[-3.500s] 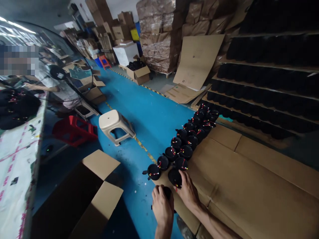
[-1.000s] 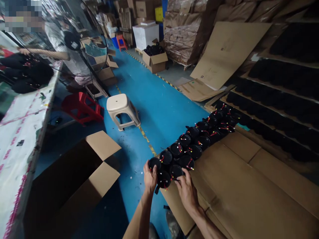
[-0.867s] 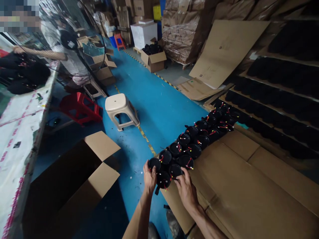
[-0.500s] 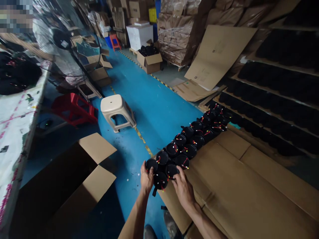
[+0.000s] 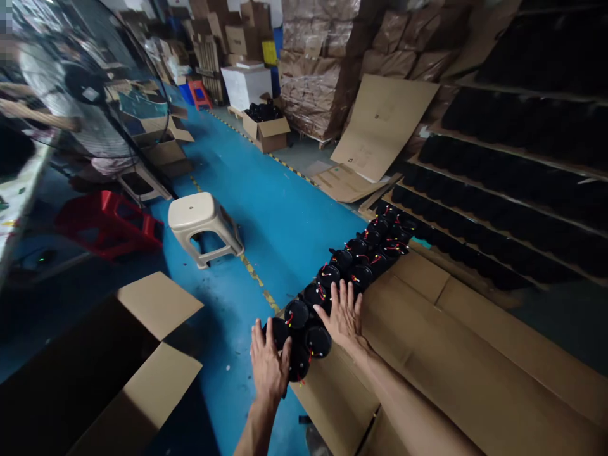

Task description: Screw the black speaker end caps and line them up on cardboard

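Note:
Several round black cup-shaped housings (image 5: 297, 313) with red and yellow wires and small white connectors stand in rows along the edge of a cardboard surface (image 5: 427, 335). My left hand (image 5: 270, 362) lies with fingers spread over the near left end of the rows, against a black housing (image 5: 276, 329). Farther along, my right hand (image 5: 342, 316) is spread flat over housings on the right side of the rows, partly covering them. Neither hand is wrapped round a housing. Just between the hands sits another housing (image 5: 318, 341), its wires showing.
An open carton (image 5: 161, 304) stands on the blue floor at left. Beyond it are a beige stool (image 5: 204, 221) and a red stool (image 5: 109, 221). Racks of black parts (image 5: 503, 171) rise at right. A person (image 5: 71, 107) sits behind a fan at upper left.
My right hand has come off the near housing and moved farther along the row, fingers now spread. My left hand's fingers have opened out over the end housing. The view has shifted slightly right.

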A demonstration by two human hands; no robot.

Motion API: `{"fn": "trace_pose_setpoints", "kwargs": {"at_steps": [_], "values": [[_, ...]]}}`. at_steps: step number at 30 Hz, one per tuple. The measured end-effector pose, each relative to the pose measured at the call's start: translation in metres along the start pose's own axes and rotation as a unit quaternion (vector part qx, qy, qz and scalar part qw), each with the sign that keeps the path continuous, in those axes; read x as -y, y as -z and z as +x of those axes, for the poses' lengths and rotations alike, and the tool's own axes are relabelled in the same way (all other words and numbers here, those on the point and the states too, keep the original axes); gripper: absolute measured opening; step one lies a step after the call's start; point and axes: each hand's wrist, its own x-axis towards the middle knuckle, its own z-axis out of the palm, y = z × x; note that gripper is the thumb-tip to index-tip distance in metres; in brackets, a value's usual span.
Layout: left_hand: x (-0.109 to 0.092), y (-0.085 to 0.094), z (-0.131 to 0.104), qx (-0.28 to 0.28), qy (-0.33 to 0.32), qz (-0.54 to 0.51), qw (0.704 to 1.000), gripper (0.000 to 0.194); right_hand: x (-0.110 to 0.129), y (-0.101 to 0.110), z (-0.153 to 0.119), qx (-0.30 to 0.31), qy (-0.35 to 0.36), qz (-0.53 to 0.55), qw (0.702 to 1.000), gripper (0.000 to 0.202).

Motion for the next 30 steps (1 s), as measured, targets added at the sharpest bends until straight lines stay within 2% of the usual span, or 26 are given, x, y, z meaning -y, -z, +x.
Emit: {"fn": "trace_pose_setpoints", "kwargs": {"at_steps": [5, 10, 19, 22, 24, 26, 28, 30], "values": [[0.003, -0.002, -0.001, 0.032, -0.003, -0.003, 0.999, 0.076, -0.005, -0.010, -0.007, 0.036, -0.017, -0.022, 0.999, 0.086], [0.002, 0.005, 0.003, 0.051, 0.007, -0.009, 0.999, 0.077, -0.003, -0.009, -0.005, 0.043, -0.014, -0.019, 0.999, 0.086], [-0.008, 0.013, 0.019, 0.035, 0.018, -0.021, 0.999, 0.085, -0.001, -0.013, -0.002, -0.002, -0.009, 0.008, 1.000, 0.084], [-0.011, 0.020, 0.017, 0.018, 0.022, -0.023, 0.999, 0.089, -0.003, -0.012, -0.002, -0.027, -0.001, 0.024, 0.999, 0.082], [-0.009, 0.031, 0.004, 0.003, 0.033, -0.023, 0.999, 0.089, -0.008, -0.005, -0.009, -0.051, 0.003, 0.037, 0.998, 0.080], [0.000, 0.047, -0.022, -0.011, 0.059, -0.023, 0.998, 0.085, -0.015, 0.006, -0.026, -0.081, 0.005, 0.052, 0.995, 0.078], [0.014, 0.069, -0.062, -0.017, 0.093, -0.019, 0.995, 0.077, -0.023, 0.019, -0.057, -0.112, 0.012, 0.071, 0.991, 0.076], [0.030, 0.096, -0.114, -0.010, 0.119, -0.006, 0.993, 0.066, -0.027, 0.030, -0.100, -0.124, 0.043, 0.097, 0.987, 0.073]]}}
